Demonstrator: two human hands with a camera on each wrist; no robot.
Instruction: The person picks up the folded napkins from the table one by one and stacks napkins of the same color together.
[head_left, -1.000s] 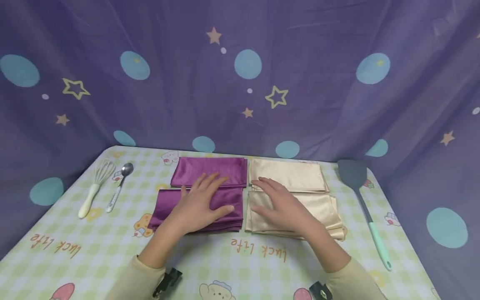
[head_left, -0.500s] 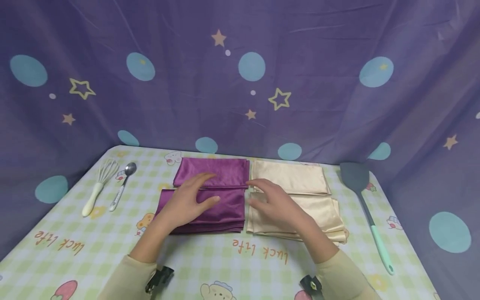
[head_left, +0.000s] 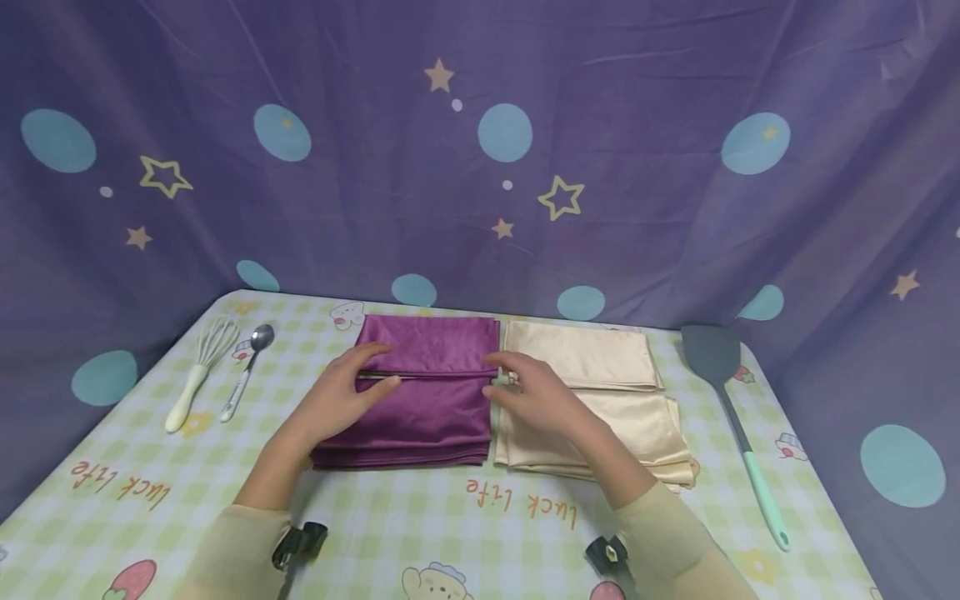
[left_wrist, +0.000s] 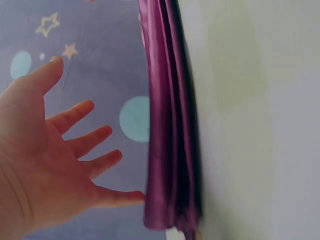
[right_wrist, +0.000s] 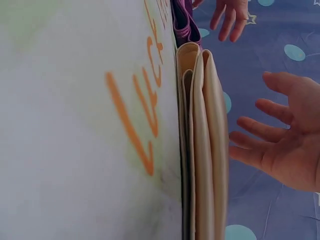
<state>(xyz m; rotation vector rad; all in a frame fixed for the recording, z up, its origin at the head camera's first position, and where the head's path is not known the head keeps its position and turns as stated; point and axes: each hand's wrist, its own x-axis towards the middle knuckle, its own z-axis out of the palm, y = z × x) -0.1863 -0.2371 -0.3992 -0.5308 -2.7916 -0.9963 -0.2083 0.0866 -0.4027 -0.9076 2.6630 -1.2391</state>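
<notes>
Two folded purple satin cloths, a back one (head_left: 438,343) and a front one (head_left: 435,429), lie one behind the other. To their right are two folded cream satin cloths, a back one (head_left: 588,354) and a front one (head_left: 637,421). My left hand (head_left: 339,400) is over the left side of the purple pair, holding nothing. In the left wrist view its fingers spread, the little fingertip right at the folded purple layers (left_wrist: 161,150). My right hand (head_left: 538,398) hovers over the left side of the cream pair, thumb and fingers apart. Stacked cream folds (right_wrist: 215,145) show beneath it in the right wrist view.
On the left of the checkered tablecloth (head_left: 420,525) lie a whisk (head_left: 197,375) and a spoon (head_left: 246,375). A spatula (head_left: 731,417) with a mint handle lies at the right. A purple patterned curtain (head_left: 360,192) hangs behind the table.
My left hand has drawn leftward across the purple cloths, uncovering more of them. My right hand has shifted slightly left. The cloths keep their places.
</notes>
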